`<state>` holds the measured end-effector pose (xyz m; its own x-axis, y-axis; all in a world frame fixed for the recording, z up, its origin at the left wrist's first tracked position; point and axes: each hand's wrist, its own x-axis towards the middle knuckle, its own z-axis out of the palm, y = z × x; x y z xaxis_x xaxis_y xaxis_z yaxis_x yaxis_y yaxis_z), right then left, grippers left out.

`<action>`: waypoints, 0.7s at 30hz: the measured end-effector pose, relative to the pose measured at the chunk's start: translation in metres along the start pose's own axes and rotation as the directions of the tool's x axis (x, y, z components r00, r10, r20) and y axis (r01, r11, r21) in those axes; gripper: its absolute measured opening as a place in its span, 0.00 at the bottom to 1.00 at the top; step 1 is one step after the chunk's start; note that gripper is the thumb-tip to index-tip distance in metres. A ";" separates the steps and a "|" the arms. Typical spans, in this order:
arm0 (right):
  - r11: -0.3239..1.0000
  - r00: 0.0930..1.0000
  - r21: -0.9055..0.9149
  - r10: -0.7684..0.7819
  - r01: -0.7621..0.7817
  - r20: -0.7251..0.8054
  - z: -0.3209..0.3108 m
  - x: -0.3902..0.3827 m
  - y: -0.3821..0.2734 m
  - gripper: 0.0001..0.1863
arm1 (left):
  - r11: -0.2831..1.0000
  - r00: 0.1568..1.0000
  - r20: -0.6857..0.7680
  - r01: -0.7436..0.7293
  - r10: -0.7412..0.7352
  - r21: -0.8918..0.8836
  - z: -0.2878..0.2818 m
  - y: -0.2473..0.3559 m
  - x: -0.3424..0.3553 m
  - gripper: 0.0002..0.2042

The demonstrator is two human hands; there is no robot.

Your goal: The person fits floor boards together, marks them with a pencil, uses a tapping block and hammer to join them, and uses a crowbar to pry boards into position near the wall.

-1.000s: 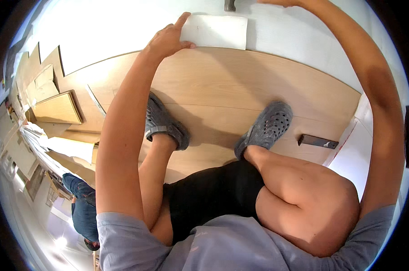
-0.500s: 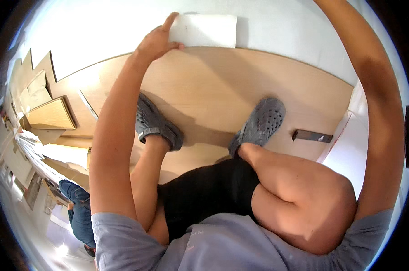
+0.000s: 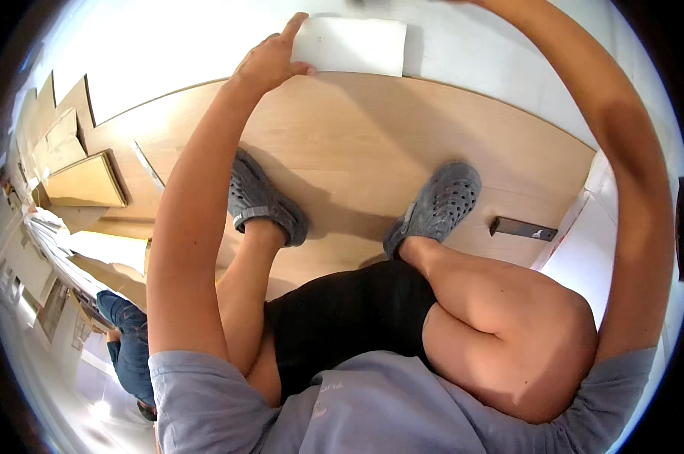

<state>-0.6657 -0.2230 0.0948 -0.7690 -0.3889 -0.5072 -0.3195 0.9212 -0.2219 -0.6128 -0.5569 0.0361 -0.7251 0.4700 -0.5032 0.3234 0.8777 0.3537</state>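
Note:
A white rectangular board piece (image 3: 357, 47) lies along the far edge of the light wood-look floor planks (image 3: 357, 144). My left hand (image 3: 272, 62) grips its left end, the thumb at the near side and a finger stretched toward the far side. At the top edge of the picture my right hand (image 3: 469, 1) is almost wholly cut off, so its fingers are hidden. A blurred dark object (image 3: 359, 2) shows just beyond the board piece; what it is and whether my right hand holds it I cannot tell.
My feet in grey clogs (image 3: 442, 203) rest on the planks. A dark flat bar (image 3: 523, 228) lies near the right wall. Left are stacked boards (image 3: 88, 181) and a thin light strip (image 3: 147, 163). A person in dark blue (image 3: 130, 344) is farther left. White sheeting (image 3: 175, 53) borders the planks.
The board piece and my left hand appear slightly farther up and right. My right forearm has swung inward to the left, and the blurred dark object has come into view at the top.

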 end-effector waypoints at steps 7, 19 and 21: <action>0.999 1.000 0.030 0.027 -0.026 -0.014 -0.005 0.007 0.004 0.15 | 0.982 0.998 -0.034 0.057 -0.051 0.180 0.000 0.014 0.006 0.49; 0.998 0.993 0.011 -0.054 0.055 -0.103 -0.011 -0.001 -0.009 0.15 | 0.981 0.996 -0.002 0.094 -0.095 0.171 -0.011 -0.006 -0.004 0.50; 0.998 0.994 -0.054 0.009 -0.015 -0.109 -0.019 -0.003 -0.008 0.14 | 0.977 0.994 -0.004 0.111 -0.113 0.181 -0.020 -0.038 -0.006 0.50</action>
<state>-0.6711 -0.2288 0.1138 -0.8275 -0.3775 -0.4156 -0.3376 0.9260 -0.1688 -0.6331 -0.5943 0.0414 -0.7592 0.3679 -0.5369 0.3453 0.9269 0.1468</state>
